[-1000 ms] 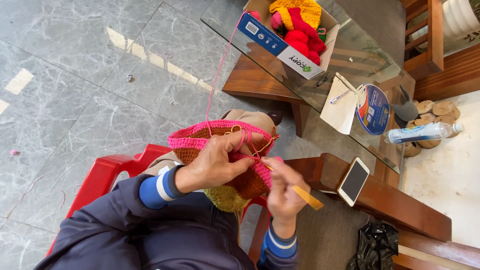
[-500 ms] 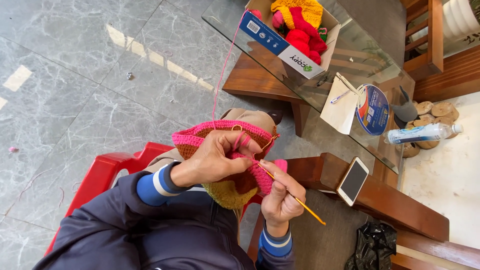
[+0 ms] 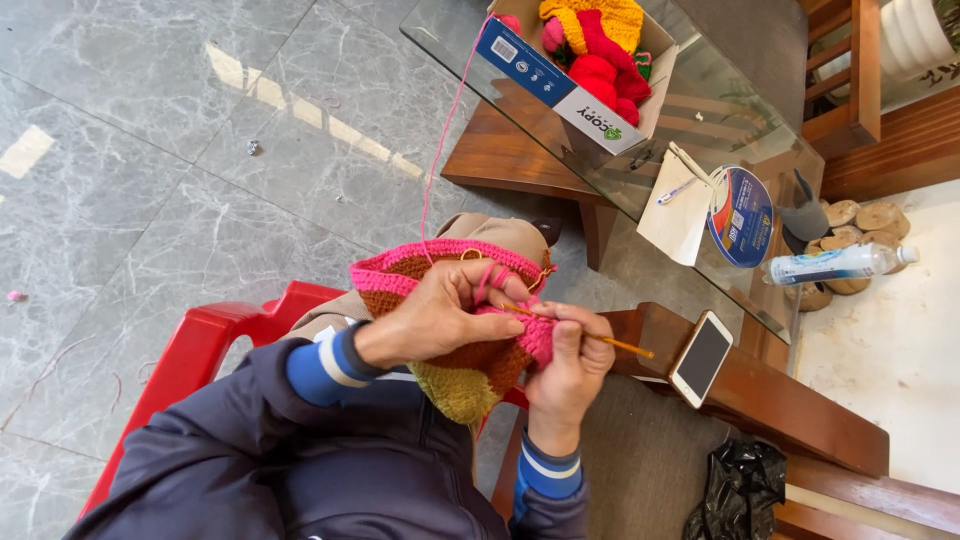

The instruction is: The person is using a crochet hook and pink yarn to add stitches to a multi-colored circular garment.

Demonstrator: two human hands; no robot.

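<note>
My left hand (image 3: 440, 315) grips the pink rim of a crocheted piece (image 3: 455, 375) with brown and yellow-green bands, and pink yarn is wound over its fingers. My right hand (image 3: 570, 350) pinches a thin yellow crochet hook (image 3: 610, 343) whose tip is in the pink edge between the two hands. A strand of pink yarn (image 3: 440, 150) runs up from the work to a cardboard box (image 3: 575, 85) of red, pink and yellow yarn on the glass table (image 3: 700, 130).
I sit on a red plastic chair (image 3: 200, 345) over a grey marble floor. A phone (image 3: 702, 357) lies on a wooden armrest (image 3: 790, 405) at right. Paper, a pen, a round blue tin (image 3: 742, 217) and a plastic bottle (image 3: 835, 265) are nearby. A black bag (image 3: 735, 490) lies below.
My right hand has moved up against the left hand, bringing the hook into the pink edge. The left hand has shifted its hold on the rim slightly.
</note>
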